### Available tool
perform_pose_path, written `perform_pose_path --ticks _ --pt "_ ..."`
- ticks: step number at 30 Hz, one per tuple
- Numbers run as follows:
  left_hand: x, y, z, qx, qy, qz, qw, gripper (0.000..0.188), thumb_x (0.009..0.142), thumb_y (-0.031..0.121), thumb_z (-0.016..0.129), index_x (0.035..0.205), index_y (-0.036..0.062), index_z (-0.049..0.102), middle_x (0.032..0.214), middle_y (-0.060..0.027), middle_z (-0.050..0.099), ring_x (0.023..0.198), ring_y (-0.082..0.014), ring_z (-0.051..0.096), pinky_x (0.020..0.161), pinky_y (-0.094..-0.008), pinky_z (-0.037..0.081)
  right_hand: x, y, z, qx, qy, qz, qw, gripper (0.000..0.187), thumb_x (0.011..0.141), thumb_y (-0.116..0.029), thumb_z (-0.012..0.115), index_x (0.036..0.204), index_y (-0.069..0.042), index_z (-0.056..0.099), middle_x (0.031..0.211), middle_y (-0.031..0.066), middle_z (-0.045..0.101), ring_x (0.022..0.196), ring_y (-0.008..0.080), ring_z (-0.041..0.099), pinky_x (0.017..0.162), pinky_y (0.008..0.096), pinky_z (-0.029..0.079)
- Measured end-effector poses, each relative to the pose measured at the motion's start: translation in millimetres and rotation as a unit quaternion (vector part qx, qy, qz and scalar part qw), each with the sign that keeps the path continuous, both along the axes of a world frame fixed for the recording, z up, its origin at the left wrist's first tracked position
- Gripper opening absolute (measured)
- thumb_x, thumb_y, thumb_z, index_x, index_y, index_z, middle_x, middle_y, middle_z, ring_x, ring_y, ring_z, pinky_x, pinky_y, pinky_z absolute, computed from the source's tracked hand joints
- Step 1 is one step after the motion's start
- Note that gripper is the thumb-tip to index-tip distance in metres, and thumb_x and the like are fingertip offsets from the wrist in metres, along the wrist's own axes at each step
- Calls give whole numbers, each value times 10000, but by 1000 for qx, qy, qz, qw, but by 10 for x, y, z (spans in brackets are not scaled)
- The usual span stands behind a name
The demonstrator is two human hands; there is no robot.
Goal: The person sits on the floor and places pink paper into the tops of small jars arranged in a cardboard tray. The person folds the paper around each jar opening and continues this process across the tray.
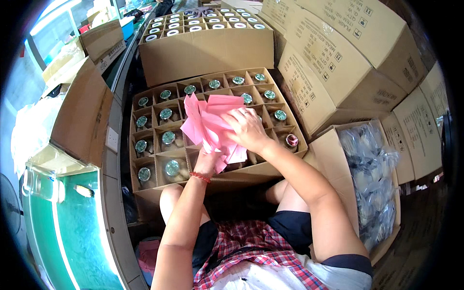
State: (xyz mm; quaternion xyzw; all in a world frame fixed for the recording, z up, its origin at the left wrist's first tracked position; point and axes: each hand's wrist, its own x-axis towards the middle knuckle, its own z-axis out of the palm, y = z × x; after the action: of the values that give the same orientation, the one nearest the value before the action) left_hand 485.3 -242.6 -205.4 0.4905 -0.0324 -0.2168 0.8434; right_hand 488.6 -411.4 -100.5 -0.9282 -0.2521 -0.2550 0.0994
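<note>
Over the open divided carton (232, 179) in front of me, a loose, fanned bunch of pink paper sheets (205, 118) is held up. My left hand (208, 158) grips it from below, its fingers mostly hidden under the paper. On the bunch's right side, my right hand (249, 129) is closed with its fingertips on the sheets. Bottles or flasks stand upright in the carton's cells, with shiny greenish round tops such as this bottle top (171, 167). Pink shows in the top of one bottle (292, 140) at the right edge. The papers and hands hide some middle cells.
Behind stands another divided carton (208, 58) with pale ring-shaped tops. Closed cartons (333, 67) are stacked at the right. Beside my right arm is an open box (333, 169) of plastic-wrapped items (369, 179). A green-topped table (79, 232) and an open brown box (79, 121) are at the left.
</note>
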Motion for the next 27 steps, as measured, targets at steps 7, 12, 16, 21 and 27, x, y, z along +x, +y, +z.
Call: perform_pose_path --ticks 7,12,16,21,27 --pt "38 0 89 -16 14 7 1000 228 798 29 624 1018 29 564 853 -75 639 711 -171 623 586 -309 527 -89 -128 41 212 81 61 972 124 845 -54 585 949 12 575 949 107 635 862 264 640 724 340 510" --pt "21 -42 173 -38 -6 1 999 275 790 37 642 1048 15 549 871 -81 640 698 -170 616 597 -295 521 -40 -223 -47 371 162 29 914 182 885 -2 506 1064 7 540 954 104 642 885 148 618 768 264 486" --pt "35 -15 229 18 18 8 1000 266 774 3 635 1029 17 557 871 -72 633 708 -155 601 599 -287 502 152 -345 -140 495 152 -1 855 228 891 -22 498 1108 21 550 964 81 645 871 108 594 766 242 472" --pt "116 27 29 70 67 100 990 211 754 -30 629 952 21 577 791 -47 620 656 -139 577 595 -271 477 234 -534 -298 554 277 -23 784 169 900 -54 533 1049 24 555 953 34 605 853 73 549 768 218 452" --pt "85 -1 191 88 59 94 990 183 752 -18 588 929 19 560 742 -28 581 634 -132 552 582 -265 454 147 -942 -349 80 55 -186 978 150 826 -112 554 956 -61 500 909 145 606 824 347 606 707 442 489"
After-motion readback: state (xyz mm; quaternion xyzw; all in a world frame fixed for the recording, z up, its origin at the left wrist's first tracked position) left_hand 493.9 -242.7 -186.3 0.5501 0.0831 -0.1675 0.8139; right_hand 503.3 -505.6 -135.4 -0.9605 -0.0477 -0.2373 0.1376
